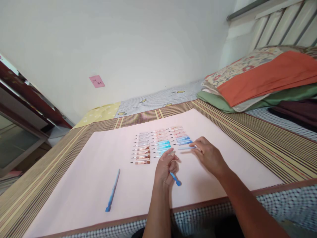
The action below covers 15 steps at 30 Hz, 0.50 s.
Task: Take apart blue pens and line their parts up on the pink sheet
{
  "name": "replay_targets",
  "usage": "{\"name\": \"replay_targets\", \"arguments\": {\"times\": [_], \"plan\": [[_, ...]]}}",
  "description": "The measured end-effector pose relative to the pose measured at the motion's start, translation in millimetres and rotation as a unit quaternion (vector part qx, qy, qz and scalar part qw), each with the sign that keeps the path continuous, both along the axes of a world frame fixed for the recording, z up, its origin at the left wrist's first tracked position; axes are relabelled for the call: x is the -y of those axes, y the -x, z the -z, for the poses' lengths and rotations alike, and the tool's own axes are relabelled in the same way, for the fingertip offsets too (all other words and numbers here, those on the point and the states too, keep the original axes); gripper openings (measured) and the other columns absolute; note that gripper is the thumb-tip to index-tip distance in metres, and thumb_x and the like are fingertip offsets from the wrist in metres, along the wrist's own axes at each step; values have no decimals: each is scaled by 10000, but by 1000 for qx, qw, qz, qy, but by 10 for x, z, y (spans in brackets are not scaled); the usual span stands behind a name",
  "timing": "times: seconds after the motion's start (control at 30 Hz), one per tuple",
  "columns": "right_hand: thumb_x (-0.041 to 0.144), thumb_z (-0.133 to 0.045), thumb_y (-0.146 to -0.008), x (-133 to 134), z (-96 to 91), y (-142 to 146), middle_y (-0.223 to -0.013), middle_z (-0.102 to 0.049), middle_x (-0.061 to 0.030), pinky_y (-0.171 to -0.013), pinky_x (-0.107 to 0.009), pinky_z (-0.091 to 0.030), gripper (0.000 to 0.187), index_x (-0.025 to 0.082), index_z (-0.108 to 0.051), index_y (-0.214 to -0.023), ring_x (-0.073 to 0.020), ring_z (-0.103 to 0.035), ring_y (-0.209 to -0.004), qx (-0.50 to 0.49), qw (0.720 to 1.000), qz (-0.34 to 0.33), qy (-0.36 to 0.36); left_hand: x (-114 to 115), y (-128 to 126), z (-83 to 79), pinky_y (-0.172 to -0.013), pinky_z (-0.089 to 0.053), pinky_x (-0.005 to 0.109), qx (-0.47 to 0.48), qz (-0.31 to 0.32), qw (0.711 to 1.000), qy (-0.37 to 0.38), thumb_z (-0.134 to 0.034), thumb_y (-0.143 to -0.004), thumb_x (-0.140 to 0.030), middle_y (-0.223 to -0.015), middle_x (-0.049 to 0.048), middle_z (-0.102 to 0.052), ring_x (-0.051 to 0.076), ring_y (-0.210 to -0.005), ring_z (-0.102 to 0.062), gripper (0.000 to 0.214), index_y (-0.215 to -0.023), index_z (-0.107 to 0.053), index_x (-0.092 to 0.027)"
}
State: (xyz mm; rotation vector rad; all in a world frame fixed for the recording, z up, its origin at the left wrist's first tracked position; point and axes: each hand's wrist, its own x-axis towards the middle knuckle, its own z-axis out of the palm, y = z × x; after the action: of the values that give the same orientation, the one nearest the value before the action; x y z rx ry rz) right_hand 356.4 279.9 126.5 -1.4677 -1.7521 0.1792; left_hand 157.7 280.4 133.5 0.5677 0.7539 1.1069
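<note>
The pen (pixel 175 178) is in the left hand (pixel 166 166), above the near middle of a pale pink sheet (pixel 81 175). Its blue end sticks out below the hand, slanting toward the person; the hand hides most of the rest. The left fingers are curled round it. The right hand (pixel 209 157) pinches a slim pale blue tube (pixel 186 148) by its right end — fingertips closed together on it — and the tube points left, toward the left hand, the two apart.

Just beyond the hands lie three columns of pens, their dark tips pointing left. The left column has clear pens (pixel 142 140) at the far end and brown pens (pixel 142 157) nearer. The middle one has pinkish pens (pixel 158 134), then turquoise pens (pixel 160 146), the nearest partly behind the left hand. The right one has more pinkish pens at the far end, then blue pens (pixel 183 141) just beside the right fingers. Well apart, at the near left of the sheet, lies a loose pen (pixel 113 190), blue end toward the person.

The sheet covers part of a striped mat (pixel 247 142). Beyond are a white wall (pixel 138 49) with a pink note (pixel 97 81) and — at the far right — folded orange-and-floral bedding (pixel 267 79).
</note>
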Motion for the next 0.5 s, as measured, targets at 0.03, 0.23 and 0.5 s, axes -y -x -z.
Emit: {"name": "replay_targets", "arguments": {"times": [0.03, 0.23, 0.5], "plan": [[225, -574, -909, -64, -3, -45, -1020, -627, -45, -671, -315, -449, 136, 236, -695, -969, -178, -629, -759, 9, 1000, 19, 13, -11, 20, -6, -415, -130, 188, 5, -5, 1000, -3, -936, -560, -359, -652, -37, -655, -8, -367, -262, 608, -1048, -647, -138], [158, -588, -895, -393, 148, -107, -989, -593, -23, -653, -273, -388, 140, 216, -702, -952, -140, -575, -731, 56, 992, 48, 103, -51, 67, 24, -403, -132, 190, 20, -11, 1000, -8, -946, -538, -390, -639, -33, -641, -13, -356, -260, 555, -937, -677, -112], [126, -581, -926, -511, 358, -86, -1034, -589, -36, -676, -268, -363, 154, 201, -688, -1008, -154, -574, -815, 65, 986, 63, 143, -80, 90, 43, -405, -135, 192, 15, -40, 999, 8, -932, -537, -366, -643, -34, -637, -13, -363, -261, 489, -886, -697, -117]]}}
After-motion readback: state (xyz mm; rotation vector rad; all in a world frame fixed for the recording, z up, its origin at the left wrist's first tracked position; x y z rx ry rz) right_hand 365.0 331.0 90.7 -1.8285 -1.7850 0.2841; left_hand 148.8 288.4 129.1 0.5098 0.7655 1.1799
